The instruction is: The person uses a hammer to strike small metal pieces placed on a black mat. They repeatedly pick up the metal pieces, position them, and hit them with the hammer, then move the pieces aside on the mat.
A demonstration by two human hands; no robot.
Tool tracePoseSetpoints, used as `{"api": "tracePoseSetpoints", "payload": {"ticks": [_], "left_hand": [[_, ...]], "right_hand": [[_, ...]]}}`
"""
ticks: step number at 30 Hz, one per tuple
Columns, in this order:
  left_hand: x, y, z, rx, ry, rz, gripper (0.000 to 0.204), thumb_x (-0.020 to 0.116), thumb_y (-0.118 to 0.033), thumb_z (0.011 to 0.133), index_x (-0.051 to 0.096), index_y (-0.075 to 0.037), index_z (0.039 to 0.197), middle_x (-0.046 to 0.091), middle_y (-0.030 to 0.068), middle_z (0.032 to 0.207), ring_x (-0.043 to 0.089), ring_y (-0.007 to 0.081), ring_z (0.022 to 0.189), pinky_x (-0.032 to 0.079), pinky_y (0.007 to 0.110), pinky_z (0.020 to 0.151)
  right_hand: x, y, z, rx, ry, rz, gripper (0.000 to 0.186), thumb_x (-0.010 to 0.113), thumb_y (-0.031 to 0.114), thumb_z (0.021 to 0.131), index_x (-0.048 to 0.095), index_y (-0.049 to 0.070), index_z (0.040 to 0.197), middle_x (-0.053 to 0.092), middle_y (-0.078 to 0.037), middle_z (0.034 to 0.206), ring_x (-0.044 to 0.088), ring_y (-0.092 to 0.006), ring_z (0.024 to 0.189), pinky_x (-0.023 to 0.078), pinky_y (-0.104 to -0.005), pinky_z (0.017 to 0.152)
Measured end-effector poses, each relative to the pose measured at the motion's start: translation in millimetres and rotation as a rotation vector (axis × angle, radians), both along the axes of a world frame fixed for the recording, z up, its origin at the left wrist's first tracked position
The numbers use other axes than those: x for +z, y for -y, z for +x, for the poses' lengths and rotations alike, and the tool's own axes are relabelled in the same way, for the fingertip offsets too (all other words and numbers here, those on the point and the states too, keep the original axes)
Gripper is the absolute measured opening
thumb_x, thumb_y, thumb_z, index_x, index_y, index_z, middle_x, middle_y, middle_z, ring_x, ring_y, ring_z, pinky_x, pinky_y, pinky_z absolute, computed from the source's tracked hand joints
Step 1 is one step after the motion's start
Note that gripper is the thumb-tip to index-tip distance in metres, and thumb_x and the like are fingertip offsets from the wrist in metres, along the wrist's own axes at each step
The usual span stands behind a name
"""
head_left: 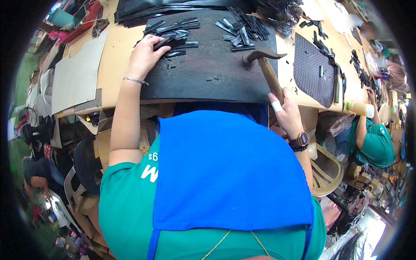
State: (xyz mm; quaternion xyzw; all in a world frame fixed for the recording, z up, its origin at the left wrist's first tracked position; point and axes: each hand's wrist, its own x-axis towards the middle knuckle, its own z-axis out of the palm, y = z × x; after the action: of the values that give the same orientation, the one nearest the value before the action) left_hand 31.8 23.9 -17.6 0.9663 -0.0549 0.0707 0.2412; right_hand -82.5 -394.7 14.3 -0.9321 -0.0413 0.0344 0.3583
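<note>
At the far left of a black work board [203, 73], my left hand [147, 54] has its fingers closed on a short black strip [161, 44]. More black strips [177, 27] lie in a loose pile just beyond my fingertips. My right hand [287, 113], one finger wrapped in white tape, grips the wooden handle of a hammer [269, 74]. Its curved dark head is over the right part of the board. A second heap of black strips [243, 31] lies beyond the hammer head. Small black scraps are scattered on the board near my left hand.
A grey sheet [80, 71] lies on the table left of the board. To the right is a dark textured panel [314, 71] with more strips around it. Stacked black sheets [173, 6] sit at the back. A co-worker in green [375, 143] is at the right.
</note>
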Motion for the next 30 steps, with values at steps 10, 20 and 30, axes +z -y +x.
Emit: {"api": "tracePoseSetpoints", "payload": {"ticks": [10, 20, 30], "left_hand": [[14, 26, 7, -0.046, -0.163, -0.296, 0.026, 0.072, -0.023, 0.089, 0.072, -0.005, 0.108, 0.065, -0.0006, 0.086, 0.057, 0.0077, 0.082, 0.047, 0.025, 0.078], [-6, 149, -14, -0.388, -0.086, -0.348, 0.039, 0.078, -0.037, 0.081, 0.068, -0.002, 0.098, 0.068, 0.0142, 0.091, 0.066, 0.0267, 0.083, 0.051, 0.034, 0.076], [-18, 139, 6, -0.379, -0.066, -1.069, 0.022, 0.055, -0.017, 0.102, 0.060, -0.003, 0.117, 0.066, 0.0027, 0.094, 0.062, 0.0083, 0.084, 0.049, 0.023, 0.080]], "right_hand": [[-30, 23, -41, -0.117, 0.033, 0.206, 0.045, 0.063, 0.036, 0.096, 0.053, -0.003, 0.118, 0.058, -0.012, 0.057, 0.052, -0.0188, 0.045, 0.044, -0.0362, 0.048], [-20, 23, -41, -0.146, -0.092, 0.130, 0.042, 0.063, 0.033, 0.097, 0.053, -0.002, 0.116, 0.059, -0.014, 0.061, 0.053, -0.0178, 0.049, 0.044, -0.0347, 0.051], [-17, 23, -48, -0.120, -0.012, 0.141, 0.039, 0.062, 0.030, 0.097, 0.053, 0.002, 0.122, 0.068, -0.023, 0.084, 0.068, -0.0283, 0.073, 0.052, -0.0389, 0.069]]}}
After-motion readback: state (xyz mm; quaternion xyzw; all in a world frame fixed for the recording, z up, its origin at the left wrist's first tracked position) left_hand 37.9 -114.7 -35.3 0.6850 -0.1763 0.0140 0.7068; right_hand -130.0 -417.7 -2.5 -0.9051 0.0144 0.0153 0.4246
